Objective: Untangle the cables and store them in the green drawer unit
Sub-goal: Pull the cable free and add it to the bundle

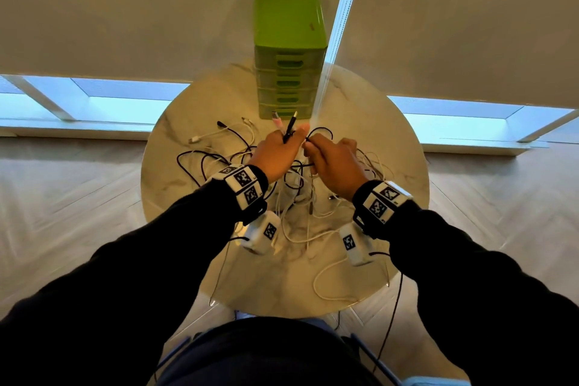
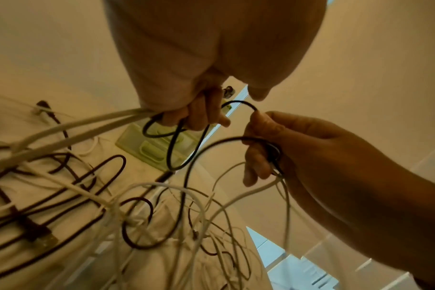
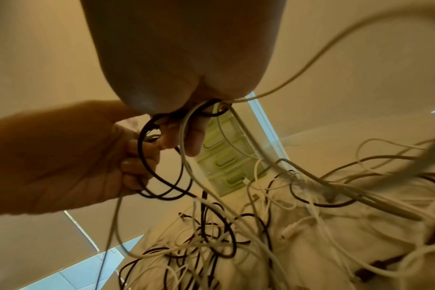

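My left hand (image 1: 275,153) and right hand (image 1: 332,163) each grip cables (image 1: 300,197) above the round marble table (image 1: 391,141); the green drawers (image 1: 289,41) stand beyond them, window blinds (image 1: 125,9) behind.

cable tangle (image 1: 291,185) covering table (image 1: 391,141) centre, bare marble at right edge, green drawer unit (image 1: 286,72) blocking far side
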Available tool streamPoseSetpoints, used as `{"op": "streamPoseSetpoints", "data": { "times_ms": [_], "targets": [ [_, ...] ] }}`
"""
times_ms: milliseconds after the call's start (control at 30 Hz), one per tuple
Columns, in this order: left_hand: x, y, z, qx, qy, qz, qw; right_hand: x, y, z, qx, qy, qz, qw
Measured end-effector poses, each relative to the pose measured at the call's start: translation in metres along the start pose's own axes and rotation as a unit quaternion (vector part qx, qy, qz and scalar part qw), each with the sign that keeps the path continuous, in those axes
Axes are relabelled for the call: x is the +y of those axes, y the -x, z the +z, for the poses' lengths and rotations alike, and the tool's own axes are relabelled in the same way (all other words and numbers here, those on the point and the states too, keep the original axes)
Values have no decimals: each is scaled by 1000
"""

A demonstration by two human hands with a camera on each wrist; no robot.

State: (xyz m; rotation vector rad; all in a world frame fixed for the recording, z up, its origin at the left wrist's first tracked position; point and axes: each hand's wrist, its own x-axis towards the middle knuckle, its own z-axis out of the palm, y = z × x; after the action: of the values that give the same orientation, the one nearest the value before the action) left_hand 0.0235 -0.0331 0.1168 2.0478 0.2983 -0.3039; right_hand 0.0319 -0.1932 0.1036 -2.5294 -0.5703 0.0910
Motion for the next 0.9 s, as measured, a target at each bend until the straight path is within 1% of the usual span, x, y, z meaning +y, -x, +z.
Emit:
{"op": "streamPoseSetpoints", "data": {
  "times_ms": [67,133,233,333,400,467,533,600,700,800,900],
  "targets": [
    [5,-2,0,1,43,-2,999,-6,-1,4,-19,-8,-16,1000],
    [8,-7,0,9,57,0,998,-9,-2,8,-55,-29,-28,998],
    [12,-8,-2,44,60,-2,997,-5,-3,11,-99,-48,-35,993],
    [12,-8,-7,72,86,12,994,4,-3,7,-125,-25,-43,991],
    [10,-12,-12,84,124,12,989,9,-3,4,-119,-1,-69,990],
    [12,-16,-18,98,168,-4,981,10,-2,0,-110,-23,-86,990],
    [14,-19,-23,112,167,-17,979,10,-2,-2,-105,-79,-71,989],
    [13,-22,-28,115,158,-7,981,12,-3,-4,-81,-108,-52,990],
    [5,-28,-31,118,163,5,980,14,-2,-5,-63,-106,-46,991],
    [-3,-30,-31,122,168,-6,978,20,1,-10,-54,-89,-39,994],
    [-8,-31,-33,123,164,1,979,28,5,-10,-35,-127,-48,990]
  ]
}}
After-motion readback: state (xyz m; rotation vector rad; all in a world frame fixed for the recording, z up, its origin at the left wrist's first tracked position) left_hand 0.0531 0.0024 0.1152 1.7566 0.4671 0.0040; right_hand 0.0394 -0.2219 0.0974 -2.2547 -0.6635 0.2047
